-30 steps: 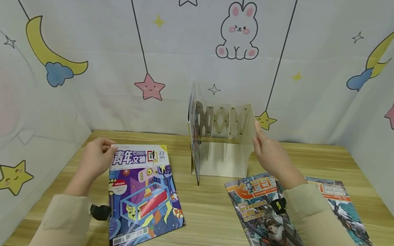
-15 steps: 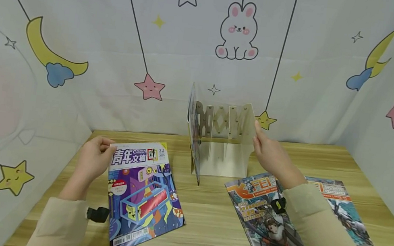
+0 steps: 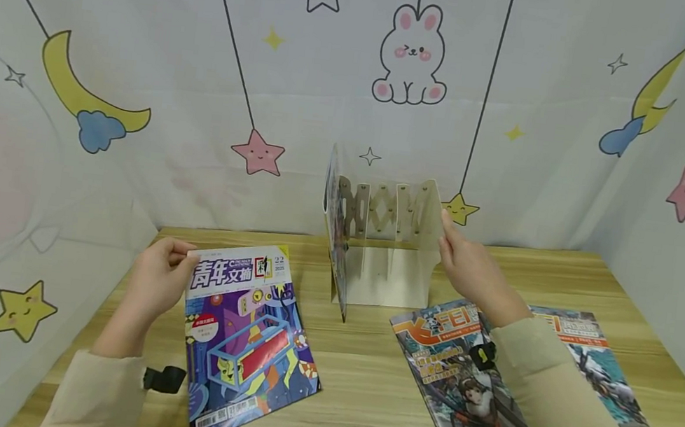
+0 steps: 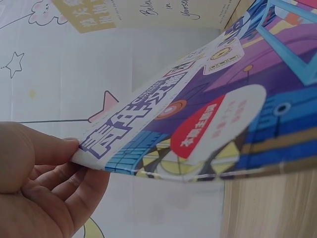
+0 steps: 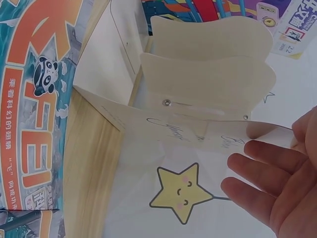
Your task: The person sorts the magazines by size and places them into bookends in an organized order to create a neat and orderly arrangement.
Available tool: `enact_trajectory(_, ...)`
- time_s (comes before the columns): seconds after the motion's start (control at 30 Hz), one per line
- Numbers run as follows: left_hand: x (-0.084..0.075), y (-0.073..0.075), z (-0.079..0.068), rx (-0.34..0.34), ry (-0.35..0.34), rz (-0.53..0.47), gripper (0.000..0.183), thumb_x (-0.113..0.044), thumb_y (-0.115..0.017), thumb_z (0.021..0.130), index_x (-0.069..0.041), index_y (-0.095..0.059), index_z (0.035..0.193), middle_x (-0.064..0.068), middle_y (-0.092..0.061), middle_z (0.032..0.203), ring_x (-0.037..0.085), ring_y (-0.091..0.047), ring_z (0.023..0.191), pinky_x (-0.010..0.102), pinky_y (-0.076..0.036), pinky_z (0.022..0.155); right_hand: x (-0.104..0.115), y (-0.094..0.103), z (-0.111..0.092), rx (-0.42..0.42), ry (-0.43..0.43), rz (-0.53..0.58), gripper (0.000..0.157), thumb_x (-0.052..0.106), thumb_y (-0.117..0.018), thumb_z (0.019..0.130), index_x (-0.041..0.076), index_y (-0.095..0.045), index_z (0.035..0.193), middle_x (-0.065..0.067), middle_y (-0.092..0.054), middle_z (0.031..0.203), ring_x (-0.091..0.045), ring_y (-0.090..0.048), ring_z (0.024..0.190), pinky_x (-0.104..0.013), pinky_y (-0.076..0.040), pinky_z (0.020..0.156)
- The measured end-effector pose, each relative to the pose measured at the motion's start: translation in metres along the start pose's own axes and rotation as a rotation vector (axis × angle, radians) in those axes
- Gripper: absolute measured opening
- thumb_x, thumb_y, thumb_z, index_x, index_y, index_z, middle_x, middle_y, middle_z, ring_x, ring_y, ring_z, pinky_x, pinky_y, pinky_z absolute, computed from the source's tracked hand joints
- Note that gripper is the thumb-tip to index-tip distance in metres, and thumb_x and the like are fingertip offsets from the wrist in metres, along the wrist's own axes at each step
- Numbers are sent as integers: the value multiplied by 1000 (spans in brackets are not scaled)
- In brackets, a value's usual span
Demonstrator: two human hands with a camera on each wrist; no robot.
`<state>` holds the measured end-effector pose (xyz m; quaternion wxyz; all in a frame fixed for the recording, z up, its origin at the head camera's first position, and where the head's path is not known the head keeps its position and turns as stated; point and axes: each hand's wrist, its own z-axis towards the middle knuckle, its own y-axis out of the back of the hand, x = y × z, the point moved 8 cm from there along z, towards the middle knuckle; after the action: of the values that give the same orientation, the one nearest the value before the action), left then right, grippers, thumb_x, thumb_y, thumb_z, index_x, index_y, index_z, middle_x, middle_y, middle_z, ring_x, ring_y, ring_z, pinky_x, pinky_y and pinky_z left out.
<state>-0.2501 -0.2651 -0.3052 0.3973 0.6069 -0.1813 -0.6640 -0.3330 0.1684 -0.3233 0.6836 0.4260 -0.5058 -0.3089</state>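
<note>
My left hand (image 3: 156,280) pinches the upper left corner of a purple magazine (image 3: 250,351) between thumb and fingers. In the left wrist view the magazine (image 4: 218,109) curves away from the lifted corner. My right hand (image 3: 475,271) grips the edge of the right side panel of a cream expandable book rack (image 3: 388,282); in the right wrist view the fingers (image 5: 252,196) lie against the panel's outer face. Another magazine (image 3: 338,248) stands upright along the rack's left side, mostly edge-on. Lattice links and thin dividers fill the rack's middle.
Two more magazines lie on the wooden table (image 3: 353,398) at right: one with an orange title (image 3: 456,381), another (image 3: 608,385) partly under my right sleeve. A white curtain (image 3: 332,85) with cartoon prints hangs behind and at both sides.
My left hand has moved slightly left and toward me, drawing the purple magazine's upper left corner up and to the left. The right hand stays on the rack's panel.
</note>
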Motion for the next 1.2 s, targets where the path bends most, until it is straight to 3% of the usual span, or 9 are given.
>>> enact_trajectory(0.1,-2,1,-1,-4,-11,4,31,-21,-48,99,5,-56,113,24,-65,99,27,-63,80,25,-49,63,0,1,1,-3,0,0,57,31,-26,105,16,-2,153,-11,-57,75,-15,-39,44,-33,-40,55)
enact_trajectory(0.2,-2,1,-2,-4,-14,1,31,-21,-48,99,5,-56,114,24,-64,99,28,-63,81,25,-49,63,2,2,1,-12,9,6,56,28,-28,105,12,-5,153,-22,-64,97,-16,-40,45,-34,-41,59)
enact_trajectory(0.33,-2,1,-3,-8,-21,-2,30,-21,-48,99,5,-56,114,24,-64,99,29,-63,81,25,-50,63,5,4,1,-36,36,24,55,23,-31,105,6,-9,152,-27,-61,118,-15,-41,46,-33,-41,59)
enact_trajectory(0.53,-4,3,-5,-13,-34,-17,30,-20,-48,99,5,-56,113,25,-65,99,28,-64,80,19,-48,60,9,7,1,-67,70,45,54,17,-34,104,0,-13,151,-22,-64,84,-14,-39,43,-31,-39,53)
enact_trajectory(0.7,-8,5,-8,-13,-45,-44,30,-20,-49,98,6,-56,113,26,-65,100,27,-65,80,15,-47,58,10,7,2,-63,73,53,55,14,-34,103,-1,-11,150,-9,-49,59,-13,-36,41,-28,-37,47)
enact_trajectory(1.0,-10,7,-16,-24,-27,-48,32,-24,-46,99,2,-55,116,23,-64,105,31,-65,90,19,-51,65,8,7,2,-73,83,44,54,13,-33,103,-2,-11,150,-3,-41,53,-11,-32,40,-27,-34,44)
enact_trajectory(1.2,-14,10,-24,-47,-50,-56,29,-22,-47,99,3,-55,113,23,-64,103,31,-66,87,13,-49,63,9,5,3,-59,80,37,55,13,-31,102,-3,-11,150,-2,-39,52,-11,-29,40,-25,-32,43)
